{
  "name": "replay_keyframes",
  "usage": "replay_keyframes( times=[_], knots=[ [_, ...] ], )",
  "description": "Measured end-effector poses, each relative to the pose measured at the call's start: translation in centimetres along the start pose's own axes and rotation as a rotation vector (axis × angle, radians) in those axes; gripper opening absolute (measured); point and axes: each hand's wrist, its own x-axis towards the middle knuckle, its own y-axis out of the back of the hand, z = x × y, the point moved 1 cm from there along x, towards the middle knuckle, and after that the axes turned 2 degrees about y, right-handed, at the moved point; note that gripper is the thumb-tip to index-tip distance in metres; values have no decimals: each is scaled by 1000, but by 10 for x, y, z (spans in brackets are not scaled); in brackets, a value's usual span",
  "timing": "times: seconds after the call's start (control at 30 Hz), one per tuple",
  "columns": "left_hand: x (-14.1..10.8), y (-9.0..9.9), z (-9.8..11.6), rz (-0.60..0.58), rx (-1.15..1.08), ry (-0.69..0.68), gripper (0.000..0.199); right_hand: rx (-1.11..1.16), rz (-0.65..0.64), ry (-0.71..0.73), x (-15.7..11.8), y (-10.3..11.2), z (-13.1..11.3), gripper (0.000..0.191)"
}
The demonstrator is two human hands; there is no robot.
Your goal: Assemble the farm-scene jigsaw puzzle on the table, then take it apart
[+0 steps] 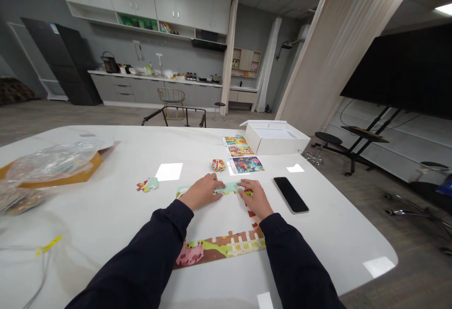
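Note:
A jigsaw frame lies on the white table, its bottom strip [219, 248] printed with a pink pig and a white fence. Along its far side runs a pale green puzzle piece [230, 187] between my two hands. My left hand [205, 191] has its fingers and thumb at that piece's left end. At the right end, my right hand [254, 199] pinches the edge, over the top right corner. Part of the right side strip [251, 215] is hidden by my right hand. Loose joined pieces [147, 185] lie to the left, and a small pile of pieces [218, 165] sits beyond my hands.
A black phone [290, 194] rests right of the puzzle. Farther back are picture sheets [247, 164] and an open white box [278, 139]. Clear plastic packaging [52, 161] covers the left side, with a yellow-tied cable [45, 248] nearer me.

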Motion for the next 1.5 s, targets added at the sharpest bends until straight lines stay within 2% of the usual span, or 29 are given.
replay_keyframes(
  times=[0.2,0.47,0.83,1.5],
  knots=[
    [3,-5,0,-5,35,9,33,-23,-58,1,0,2,-4,21],
    [2,-5,8,12,69,-22,28,-34,-57,-10,0,0,-2,21],
    [5,-14,8,30,120,-49,26,-41,-59,-11,0,-1,-1,21],
    [0,-8,29,8,196,-17,29,-43,-68,-13,-1,-1,-2,22]
  ],
)
